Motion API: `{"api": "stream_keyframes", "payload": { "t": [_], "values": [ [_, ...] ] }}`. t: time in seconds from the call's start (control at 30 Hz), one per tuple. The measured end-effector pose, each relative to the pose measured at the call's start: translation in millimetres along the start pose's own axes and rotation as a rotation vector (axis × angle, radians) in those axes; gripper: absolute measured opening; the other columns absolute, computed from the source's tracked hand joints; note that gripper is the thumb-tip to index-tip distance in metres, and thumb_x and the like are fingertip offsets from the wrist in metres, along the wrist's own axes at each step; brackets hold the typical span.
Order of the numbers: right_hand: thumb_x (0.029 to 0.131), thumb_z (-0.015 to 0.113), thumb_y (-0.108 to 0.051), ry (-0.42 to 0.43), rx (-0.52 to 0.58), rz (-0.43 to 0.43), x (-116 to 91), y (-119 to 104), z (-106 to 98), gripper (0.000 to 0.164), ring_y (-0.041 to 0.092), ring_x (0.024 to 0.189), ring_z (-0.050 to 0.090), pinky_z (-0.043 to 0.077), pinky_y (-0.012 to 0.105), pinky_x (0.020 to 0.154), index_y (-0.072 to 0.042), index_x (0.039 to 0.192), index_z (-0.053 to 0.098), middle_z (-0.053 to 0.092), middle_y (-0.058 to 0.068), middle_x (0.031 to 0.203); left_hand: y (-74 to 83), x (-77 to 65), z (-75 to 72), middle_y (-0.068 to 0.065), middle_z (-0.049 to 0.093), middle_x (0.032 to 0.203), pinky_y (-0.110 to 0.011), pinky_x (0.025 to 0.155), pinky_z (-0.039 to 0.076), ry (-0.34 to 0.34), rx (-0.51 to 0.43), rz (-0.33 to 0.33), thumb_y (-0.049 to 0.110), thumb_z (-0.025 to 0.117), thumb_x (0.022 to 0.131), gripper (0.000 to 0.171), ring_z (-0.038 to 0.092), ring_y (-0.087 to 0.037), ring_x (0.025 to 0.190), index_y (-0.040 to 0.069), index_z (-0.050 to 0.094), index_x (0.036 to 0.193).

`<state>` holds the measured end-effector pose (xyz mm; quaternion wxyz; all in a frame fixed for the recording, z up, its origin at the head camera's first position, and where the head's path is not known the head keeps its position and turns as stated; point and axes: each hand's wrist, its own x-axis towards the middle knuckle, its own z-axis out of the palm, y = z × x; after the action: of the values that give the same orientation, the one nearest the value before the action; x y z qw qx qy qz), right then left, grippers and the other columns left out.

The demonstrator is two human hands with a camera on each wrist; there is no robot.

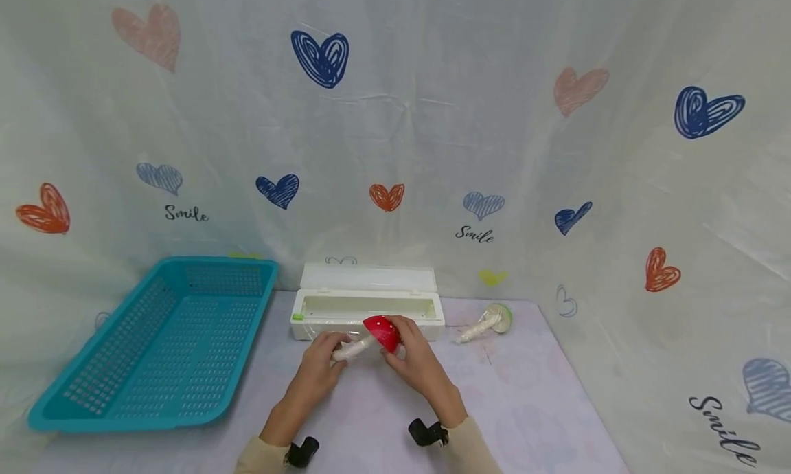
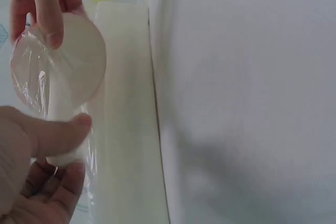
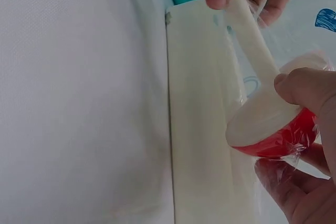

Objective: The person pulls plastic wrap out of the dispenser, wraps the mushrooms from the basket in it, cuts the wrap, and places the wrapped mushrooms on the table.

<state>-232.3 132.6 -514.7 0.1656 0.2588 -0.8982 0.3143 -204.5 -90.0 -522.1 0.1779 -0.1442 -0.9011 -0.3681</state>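
Observation:
A toy mushroom with a white-spotted red cap (image 1: 381, 332) and a long white stem (image 1: 351, 350) is held up in front of the white box. Clear film covers its cap and stem. My left hand (image 1: 320, 361) pinches the stem's free end between thumb and fingers. On the cap, my right hand (image 1: 417, 361) grips the rim, its thumb on the pale underside (image 3: 262, 121) beside the stem. The left wrist view shows film stretched across that round underside (image 2: 81, 56).
The long white box (image 1: 303, 330) stands behind the hands, lid raised, with clear film along its front. Right of it lies a second film-wrapped mushroom (image 1: 478, 328) with a greenish cap. A blue plastic basket (image 1: 237, 364) is at the left. A heart-printed curtain (image 1: 395, 137) hangs behind.

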Motion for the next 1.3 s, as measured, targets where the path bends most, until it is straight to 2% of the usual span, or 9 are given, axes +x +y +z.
{"api": "stream_keyframes", "payload": {
  "t": [0.13,0.27,0.43,0.6,0.73,0.97,1.2,1.3],
  "values": [
    [0.086,0.083,-0.013,-0.044,0.0,-0.043,-3.0,-1.2,-4.8,0.07,0.021,0.127,0.058,0.057,0.035,0.098,-0.012,0.146,0.048,0.056,0.007,0.142,-0.4,-4.3,-10.4,-0.004,0.066,0.105,-0.037,0.085,0.061,0.05,0.048,0.055,-0.011,0.084,0.076,0.039,0.067,-0.019,0.097,0.009,0.069,0.106],
    [0.085,0.084,-0.01,-0.082,0.004,-0.078,0.2,-4.6,-12.2,0.077,0.024,0.134,0.056,0.053,0.039,0.105,-0.008,0.151,0.043,0.055,0.008,0.148,-2.1,-0.7,-21.1,-0.004,0.068,0.107,-0.035,0.086,0.06,0.074,0.043,0.116,-0.01,0.083,0.078,0.037,0.068,-0.019,0.1,0.009,0.069,0.107],
    [0.083,0.084,-0.001,-0.08,-0.006,-0.097,6.3,-4.6,-19.6,0.08,0.025,0.137,0.054,0.05,0.04,0.109,-0.005,0.151,0.042,0.055,0.01,0.148,-6.5,9.6,-21.9,-0.007,0.071,0.108,-0.036,0.087,0.06,0.102,0.017,0.207,-0.009,0.079,0.082,0.033,0.07,-0.022,0.103,0.005,0.068,0.11],
    [0.083,0.082,0.002,-0.049,-0.036,-0.168,11.0,-2.8,-25.7,0.076,0.024,0.135,0.054,0.05,0.038,0.109,-0.004,0.148,0.043,0.056,0.01,0.145,-8.1,17.1,-22.7,-0.008,0.072,0.108,-0.036,0.087,0.059,0.127,-0.015,0.246,-0.008,0.077,0.083,0.032,0.071,-0.023,0.102,0.004,0.07,0.111],
    [0.085,0.078,0.005,-0.029,-0.027,-0.181,15.6,-3.8,-32.3,0.072,0.024,0.135,0.054,0.05,0.037,0.109,-0.006,0.148,0.045,0.056,0.009,0.145,-5.5,24.4,-27.8,-0.009,0.072,0.109,-0.036,0.088,0.059,0.142,-0.017,0.288,-0.007,0.076,0.084,0.03,0.07,-0.024,0.104,0.004,0.071,0.111],
    [0.088,0.075,0.004,0.007,-0.018,-0.156,25.1,-6.9,-42.2,0.068,0.025,0.135,0.054,0.051,0.04,0.108,-0.008,0.149,0.047,0.057,0.008,0.147,3.8,35.8,-36.3,-0.011,0.072,0.112,-0.035,0.09,0.058,0.151,-0.013,0.294,-0.003,0.075,0.087,0.028,0.071,-0.027,0.108,0.005,0.072,0.113],
    [0.087,0.074,0.005,0.089,-0.001,-0.194,31.8,-9.2,-52.3,0.067,0.028,0.133,0.056,0.051,0.043,0.108,-0.007,0.148,0.048,0.058,0.011,0.146,13.7,43.4,-42.1,-0.012,0.07,0.114,-0.036,0.09,0.058,0.187,-0.019,0.295,-0.001,0.074,0.088,0.028,0.071,-0.029,0.111,0.005,0.072,0.116],
    [0.087,0.074,0.005,0.115,0.0,-0.198,31.9,-10.2,-56.8,0.067,0.028,0.129,0.058,0.055,0.042,0.102,-0.007,0.147,0.049,0.059,0.012,0.145,17.6,45.5,-45.0,-0.011,0.071,0.115,-0.036,0.09,0.058,0.187,-0.035,0.303,0.0,0.074,0.089,0.028,0.071,-0.029,0.11,0.006,0.072,0.117]
  ]
}}
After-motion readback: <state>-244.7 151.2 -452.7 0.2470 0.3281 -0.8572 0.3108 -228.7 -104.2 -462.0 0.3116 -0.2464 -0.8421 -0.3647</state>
